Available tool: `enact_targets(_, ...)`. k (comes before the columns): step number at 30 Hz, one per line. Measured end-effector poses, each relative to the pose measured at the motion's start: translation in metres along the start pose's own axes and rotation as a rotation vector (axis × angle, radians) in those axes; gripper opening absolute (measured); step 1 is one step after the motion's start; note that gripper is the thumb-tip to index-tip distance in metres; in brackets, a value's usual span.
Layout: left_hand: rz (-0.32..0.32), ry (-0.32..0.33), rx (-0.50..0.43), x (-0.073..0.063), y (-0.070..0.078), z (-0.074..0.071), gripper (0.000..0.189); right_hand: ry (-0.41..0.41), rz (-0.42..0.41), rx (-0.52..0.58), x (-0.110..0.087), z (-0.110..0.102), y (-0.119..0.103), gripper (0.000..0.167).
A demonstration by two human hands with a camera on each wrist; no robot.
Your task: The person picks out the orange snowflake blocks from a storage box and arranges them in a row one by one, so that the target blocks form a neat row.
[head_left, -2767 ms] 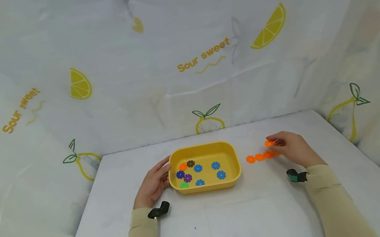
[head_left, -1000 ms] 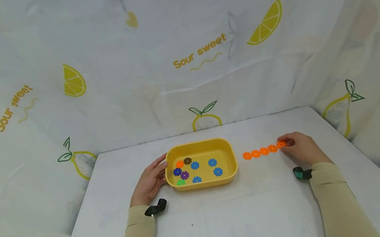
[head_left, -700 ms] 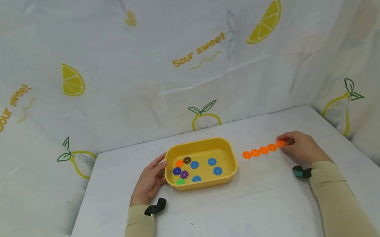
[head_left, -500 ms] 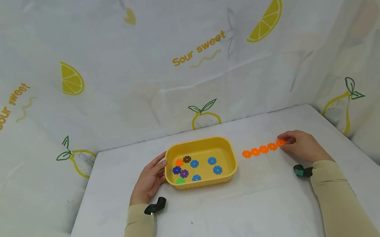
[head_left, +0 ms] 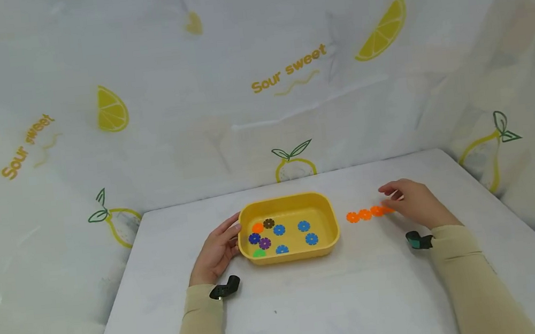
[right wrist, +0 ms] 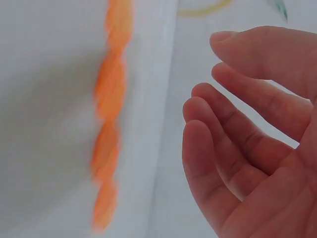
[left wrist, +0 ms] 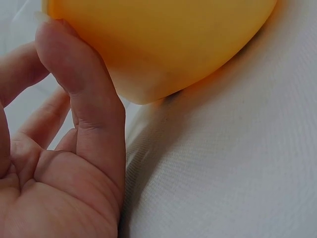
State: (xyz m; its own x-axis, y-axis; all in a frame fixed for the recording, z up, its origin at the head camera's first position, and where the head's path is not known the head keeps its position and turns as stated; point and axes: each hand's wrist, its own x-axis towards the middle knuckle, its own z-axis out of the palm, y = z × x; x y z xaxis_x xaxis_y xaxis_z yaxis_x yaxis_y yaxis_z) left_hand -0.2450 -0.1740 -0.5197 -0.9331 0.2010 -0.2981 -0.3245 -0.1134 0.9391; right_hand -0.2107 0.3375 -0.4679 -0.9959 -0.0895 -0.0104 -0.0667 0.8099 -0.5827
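Observation:
In the head view, my left hand (head_left: 215, 251) holds the left end of a yellow plastic tray (head_left: 290, 256). Its thumb lies against the tray wall (left wrist: 173, 44) in the left wrist view. My right hand (head_left: 413, 202) hovers over the right end of a row of orange snowflake discs (head_left: 365, 214) and hides that end. The right wrist view shows the hand (right wrist: 257, 144) with loosely bent fingers and nothing in them, apart from the row (right wrist: 110, 91). Inside the tray lie blue discs (head_left: 304, 226), plus single orange (head_left: 258, 228), brown (head_left: 268, 224), purple (head_left: 264, 243), dark blue (head_left: 254, 238) and green (head_left: 259, 253) ones.
The tray and the orange row stand on a white-covered table (head_left: 339, 305). Behind it hangs a white curtain (head_left: 189, 158) printed with lemons. Each wrist wears a small black camera (head_left: 225, 288).
The right hand joined a fifth orange disc to the row's right end, then let go and lifted slightly left. The left hand has kept hold of the tray. The head view has shifted a little.

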Motion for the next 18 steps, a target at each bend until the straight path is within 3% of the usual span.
enact_targets(4, 0.017, 0.0, 0.004, 0.0, -0.001, -0.001, 0.048, -0.056, -0.066, 0.004, 0.014, 0.015, -0.047, 0.041)
enact_targets(11, 0.021, -0.008, 0.01, 0.002, -0.001, -0.003, 0.048, -0.189, -0.286, -0.066, 0.05, 0.041, -0.135, 0.036)
enact_targets(18, 0.025, -0.007, 0.004, 0.002, -0.001, -0.003, 0.048, -0.366, -0.393, -0.205, 0.075, 0.075, -0.194, 0.035)
